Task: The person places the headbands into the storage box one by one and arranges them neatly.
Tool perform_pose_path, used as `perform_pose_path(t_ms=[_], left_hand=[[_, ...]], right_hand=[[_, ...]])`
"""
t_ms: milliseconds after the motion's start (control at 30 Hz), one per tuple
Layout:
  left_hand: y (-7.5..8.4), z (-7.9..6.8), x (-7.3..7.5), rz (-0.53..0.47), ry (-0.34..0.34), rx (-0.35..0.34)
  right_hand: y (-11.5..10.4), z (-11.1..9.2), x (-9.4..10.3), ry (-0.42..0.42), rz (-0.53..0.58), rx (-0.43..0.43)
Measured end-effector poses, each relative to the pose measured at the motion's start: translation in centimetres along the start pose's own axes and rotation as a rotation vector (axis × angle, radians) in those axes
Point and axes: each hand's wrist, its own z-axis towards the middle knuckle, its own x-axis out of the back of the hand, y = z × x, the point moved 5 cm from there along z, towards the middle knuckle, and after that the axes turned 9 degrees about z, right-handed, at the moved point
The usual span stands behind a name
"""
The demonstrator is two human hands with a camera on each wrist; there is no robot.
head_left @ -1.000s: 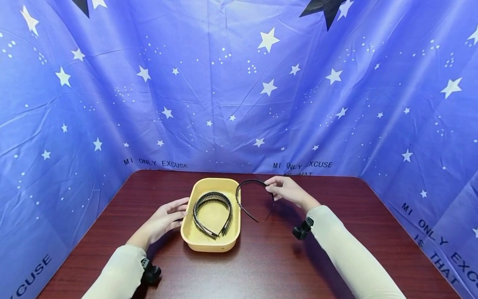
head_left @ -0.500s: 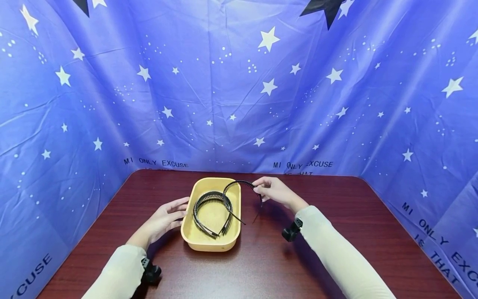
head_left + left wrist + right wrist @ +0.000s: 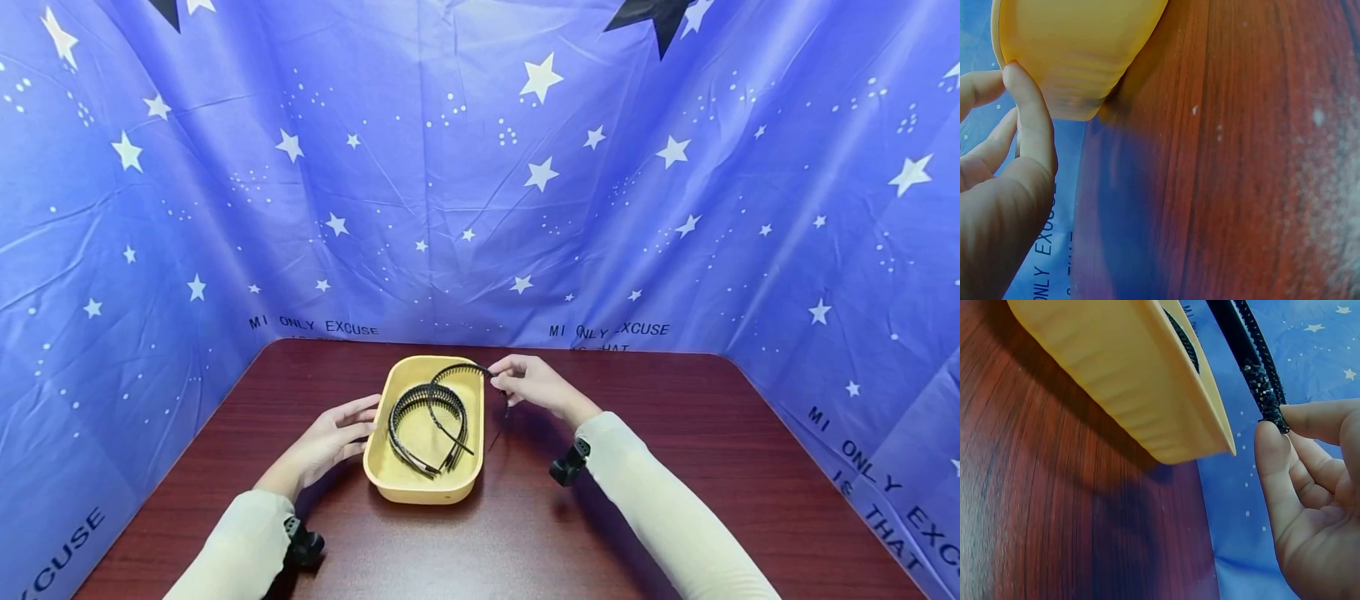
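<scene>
My right hand (image 3: 534, 387) pinches a thin black toothed headband (image 3: 459, 366) by its arch, between thumb and fingertips. In the right wrist view the pinched part of the headband (image 3: 1262, 387) carries dark glittery stones. One leg of it hangs over a yellow plastic bin (image 3: 423, 494); the other stays outside the bin's right wall. Inside the bin lie several black headbands (image 3: 394, 432), nested together with their ends toward me. My left hand (image 3: 330, 437) is at the bin's left side, and its fingertips touch the outer wall near the rim in the left wrist view.
The bin stands on a dark red wood-grain table (image 3: 360, 554). A blue curtain (image 3: 420, 167) with white stars and lettering closes off the back and both sides. A black wrist camera (image 3: 572, 462) sits on the right cuff, another camera (image 3: 303, 543) on the left.
My right hand has moved left, carrying the headband from beside the bin to partly over it. The left hand, the bin and the nested headbands have stayed where they were.
</scene>
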Motion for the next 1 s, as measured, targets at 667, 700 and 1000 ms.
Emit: perform_pose_path(t_ms=[667,700,1000], left_hand=[[0.1,-0.2,-0.1,-0.014,0.015,0.014],[0.1,-0.2,-0.1,-0.015,0.016,0.016],[0.1,-0.1,-0.1,-0.010,0.018,0.016]], right_hand=[[0.1,1.6,-3.6,-0.072,-0.003,0.013],[0.1,1.6,-3.6,-0.069,-0.009,0.013],[0.1,2.0,-4.1,-0.043,-0.042,-0.003]])
